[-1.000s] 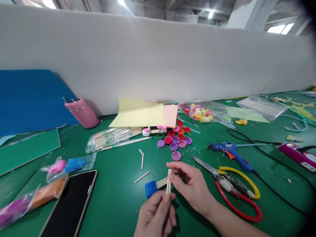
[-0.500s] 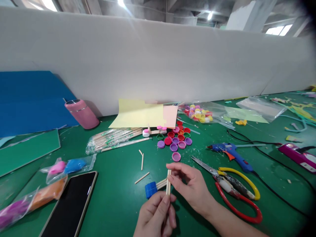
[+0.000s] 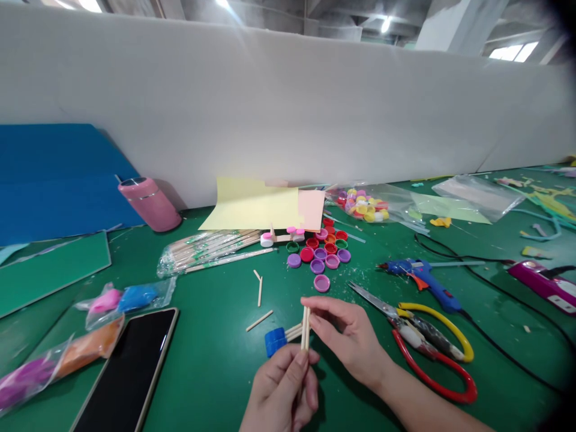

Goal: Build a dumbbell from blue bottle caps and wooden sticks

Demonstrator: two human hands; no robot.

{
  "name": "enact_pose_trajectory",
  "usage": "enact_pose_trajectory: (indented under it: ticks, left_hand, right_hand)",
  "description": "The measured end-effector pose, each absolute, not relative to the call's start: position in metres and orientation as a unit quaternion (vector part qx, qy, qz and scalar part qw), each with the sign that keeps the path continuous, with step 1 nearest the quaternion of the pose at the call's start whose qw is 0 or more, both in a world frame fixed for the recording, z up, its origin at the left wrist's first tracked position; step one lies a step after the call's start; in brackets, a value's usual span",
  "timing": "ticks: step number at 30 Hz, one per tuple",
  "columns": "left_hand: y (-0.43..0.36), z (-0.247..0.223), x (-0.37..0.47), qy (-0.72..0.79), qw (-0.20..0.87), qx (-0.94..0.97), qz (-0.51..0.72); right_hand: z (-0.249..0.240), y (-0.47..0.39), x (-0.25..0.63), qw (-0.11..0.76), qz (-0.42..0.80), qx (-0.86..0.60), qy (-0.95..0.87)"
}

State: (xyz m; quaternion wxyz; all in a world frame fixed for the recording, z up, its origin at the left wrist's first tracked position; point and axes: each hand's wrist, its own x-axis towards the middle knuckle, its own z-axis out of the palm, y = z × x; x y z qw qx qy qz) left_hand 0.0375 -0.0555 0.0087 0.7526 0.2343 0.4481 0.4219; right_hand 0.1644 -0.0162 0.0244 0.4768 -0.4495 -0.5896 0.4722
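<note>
Thin wooden sticks (image 3: 305, 329) stand upright, side by side, with their lower ends pinched in my left hand (image 3: 284, 387). The thumb and fingers of my right hand (image 3: 348, 336) close on the upper part of the same sticks. Behind my left hand, blue round caps (image 3: 275, 342) lie on the green table, with several short sticks (image 3: 294, 332) reaching from them toward the held ones. Loose stick pieces (image 3: 260, 320) rest farther left. Purple, red, orange and green bottle caps (image 3: 318, 266) are spread beyond my hands.
Scissors (image 3: 418, 336) and a blue glue gun (image 3: 420, 279) with a black cable lie to the right. A phone (image 3: 128, 366) and bagged clay (image 3: 90, 351) are at left. Behind are a stick bundle (image 3: 211, 249), yellow paper (image 3: 254, 207) and a pink bottle (image 3: 150, 204).
The upper ends of the held sticks now show slightly apart, and the right fingertips have shifted a little on them. The camera view has moved slightly.
</note>
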Motion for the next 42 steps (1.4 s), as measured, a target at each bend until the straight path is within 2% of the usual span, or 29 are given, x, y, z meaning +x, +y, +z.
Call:
enact_pose_trajectory:
  ticks: [16, 42]
  left_hand:
    - [-0.059, 0.023, 0.041, 0.446, 0.755, 0.215, 0.43]
    - [-0.059, 0.021, 0.042, 0.411, 0.786, 0.179, 0.425]
  right_hand:
    - [0.019, -0.017, 0.162, 0.504, 0.441, -0.471, -0.574]
    - [0.016, -0.012, 0.163, 0.519, 0.483, -0.479, -0.518]
